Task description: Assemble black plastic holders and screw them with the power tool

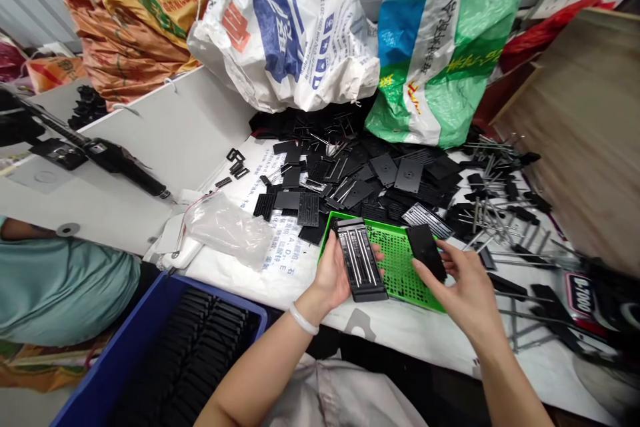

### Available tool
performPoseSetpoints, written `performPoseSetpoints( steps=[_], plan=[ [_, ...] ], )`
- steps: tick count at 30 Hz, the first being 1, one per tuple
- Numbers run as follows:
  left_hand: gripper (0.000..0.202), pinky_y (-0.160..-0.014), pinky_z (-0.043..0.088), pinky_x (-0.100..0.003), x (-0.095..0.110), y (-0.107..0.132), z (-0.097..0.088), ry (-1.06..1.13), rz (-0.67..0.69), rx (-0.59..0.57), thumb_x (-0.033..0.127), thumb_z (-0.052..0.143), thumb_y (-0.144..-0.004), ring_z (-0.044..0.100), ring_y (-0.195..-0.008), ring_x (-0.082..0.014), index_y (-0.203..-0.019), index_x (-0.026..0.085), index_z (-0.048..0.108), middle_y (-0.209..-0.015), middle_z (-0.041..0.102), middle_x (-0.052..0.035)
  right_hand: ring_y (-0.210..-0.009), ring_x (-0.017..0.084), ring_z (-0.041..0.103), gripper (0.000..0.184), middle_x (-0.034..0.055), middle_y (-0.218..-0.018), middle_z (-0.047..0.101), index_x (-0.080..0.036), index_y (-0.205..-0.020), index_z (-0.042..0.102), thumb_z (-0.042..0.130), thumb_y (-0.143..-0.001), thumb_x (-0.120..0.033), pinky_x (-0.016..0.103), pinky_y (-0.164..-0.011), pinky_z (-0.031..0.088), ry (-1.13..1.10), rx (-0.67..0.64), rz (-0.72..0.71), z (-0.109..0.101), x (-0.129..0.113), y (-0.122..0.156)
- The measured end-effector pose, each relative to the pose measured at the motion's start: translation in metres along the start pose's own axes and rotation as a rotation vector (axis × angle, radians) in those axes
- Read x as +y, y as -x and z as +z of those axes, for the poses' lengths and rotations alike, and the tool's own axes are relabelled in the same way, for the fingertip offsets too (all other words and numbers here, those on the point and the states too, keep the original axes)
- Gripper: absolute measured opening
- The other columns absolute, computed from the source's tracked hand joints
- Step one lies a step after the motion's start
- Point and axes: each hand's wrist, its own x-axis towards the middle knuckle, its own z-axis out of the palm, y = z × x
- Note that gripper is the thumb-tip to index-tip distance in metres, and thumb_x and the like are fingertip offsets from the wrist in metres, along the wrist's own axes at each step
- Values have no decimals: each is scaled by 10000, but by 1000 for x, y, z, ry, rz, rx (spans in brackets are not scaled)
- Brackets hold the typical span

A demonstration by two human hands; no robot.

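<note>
One black plate (361, 260) lies between left fingers (327, 260), another (424, 250) between right fingers (424, 273).

Left hand (330, 277) holds black frame (361, 260), metal strips inset, tilted, over green mesh tray (400, 273). Right hand (465, 290) pinches plain black plate (425, 252), angled, above tray's right end, apart from frame.

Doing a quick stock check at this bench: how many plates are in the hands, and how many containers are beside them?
Black plate with metal strips, left hand: 1
Plain black plate, right hand: 1
Green perforated plastic tray: 1
Blue plastic crate: 1
Total: 4
</note>
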Motion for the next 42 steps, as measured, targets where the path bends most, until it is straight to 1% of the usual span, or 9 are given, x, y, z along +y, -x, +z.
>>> performPoseSetpoints(
  steps=[2, 5, 9, 13, 17, 25, 31, 38, 42],
  plan=[
    [640, -945, 490, -522, -1, 0, 1, -13, -5, 4, 638, 377, -903, 650, -1067, -321, -1186, 118, 619, -1096, 702, -178, -741, 203, 556, 622, 61, -887, 515, -140, -1188, 606, 611, -793, -620, 377, -734, 508, -17, -21, -17, 0, -7, 5],
    [619, -993, 464, -507, -6, -1, 6, -41, 8, 36, 626, 397, -903, 628, -1119, -317, -1210, 137, 621, -1146, 693, -161, -755, 203, 556, 562, 58, -892, 509, -150, -1202, 593, 624, -817, -558, 367, -734, 510, -52, -57, -77, 4, -27, 11],
    [537, -1104, 375, -426, -14, -1, 15, -90, 135, 107, 576, 445, -911, 567, -1226, -275, -1214, 180, 644, -1226, 675, -106, -813, 225, 555, 529, 72, -910, 506, -139, -1238, 561, 624, -847, -490, 378, -749, 514, -106, -125, -181, 20, -57, 20],
    [563, -1144, 322, -405, -18, 1, 20, -84, 163, 117, 565, 404, -933, 547, -1254, -261, -1193, 136, 661, -1208, 685, -122, -870, 252, 557, 552, 104, -951, 499, -93, -1280, 527, 597, -877, -463, 405, -776, 518, -108, -128, -215, 39, -75, 30],
    [549, -1142, 332, -409, -18, 2, 20, -63, 180, 136, 549, 398, -942, 553, -1248, -258, -1203, 141, 657, -1213, 683, -122, -870, 261, 557, 584, 108, -944, 495, -67, -1280, 529, 599, -875, -482, 419, -777, 518, -87, -89, -202, 46, -78, 34],
    [472, -1125, 356, -389, -23, -1, 14, -86, 296, 176, 485, 460, -942, 556, -1245, -255, -1189, 137, 662, -1255, 661, -122, -889, 276, 566, 596, 113, -958, 515, -74, -1250, 551, 603, -858, -519, 430, -780, 520, -76, -71, -138, 53, -81, 30],
    [470, -1125, 351, -386, -25, -3, 7, -112, 290, 240, 485, 526, -912, 506, -1296, -263, -1180, 121, 657, -1293, 632, -137, -877, 269, 567, 562, 99, -941, 502, -99, -1254, 543, 590, -870, -506, 436, -777, 522, -115, -92, -162, 52, -82, 32],
    [460, -1122, 344, -382, -23, -1, 13, -120, 308, 216, 479, 504, -923, 511, -1290, -244, -1202, 139, 640, -1286, 636, -127, -882, 283, 568, 557, 119, -956, 519, -100, -1231, 564, 598, -863, -516, 436, -765, 514, -91, -60, -123, 53, -80, 32],
    [484, -1126, 339, -368, -21, 1, 16, -110, 280, 175, 504, 468, -932, 524, -1277, -239, -1201, 144, 647, -1306, 626, -116, -863, 264, 569, 550, 101, -932, 528, -113, -1227, 578, 616, -851, -512, 427, -780, 509, -121, 2, -88, 45, -72, 25]
  ],
)
